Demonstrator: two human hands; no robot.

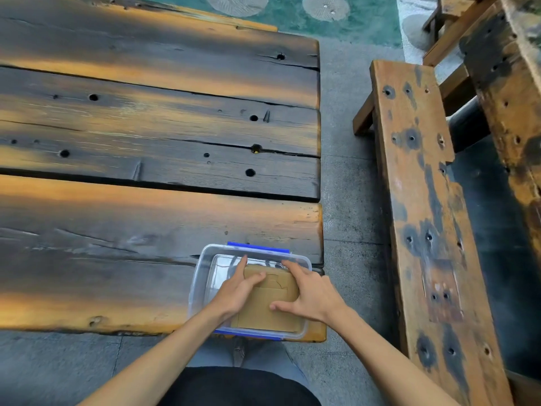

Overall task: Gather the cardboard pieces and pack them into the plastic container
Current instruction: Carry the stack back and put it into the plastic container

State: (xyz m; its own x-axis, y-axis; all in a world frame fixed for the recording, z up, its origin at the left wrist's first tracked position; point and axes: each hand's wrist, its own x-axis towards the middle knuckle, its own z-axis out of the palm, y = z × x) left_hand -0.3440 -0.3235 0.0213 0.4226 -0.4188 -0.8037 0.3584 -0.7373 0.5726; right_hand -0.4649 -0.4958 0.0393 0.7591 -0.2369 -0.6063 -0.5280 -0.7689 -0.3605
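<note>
Cardboard (268, 300) lay inside the container (202, 276), which sat at the lower centre of the frame on the near right corner of the table (117, 230). The pieces looked stacked flat, one cut outline showing on the top face, and they filled the right and nearer part of the tub; the bare, clear floor of it showed at the tub's left and far side. The stack's long axis ran from the bottom of the frame toward the top, slightly tilted to the right, matching the tub's own long axis.

Both hands were down in the tub on the stack. The left hand (237, 291) lay on the stack's left edge, fingers spread and flat, one fingertip reaching past the far edge onto the clear floor. The right hand (310, 294) lay on the right edge, fingers splayed along the far corner and thumb pressed on the top face. Neither hand was closed around anything; both were open and pressing.

Judged from this, the stack lay directly under and between the hands, equally near to each, so any seating move would be a push straight down or a nudge toward frame left. No loose pieces showed on the table, and no lid could be made out, though blue clips (257, 247) showed at the far and near rims
</note>
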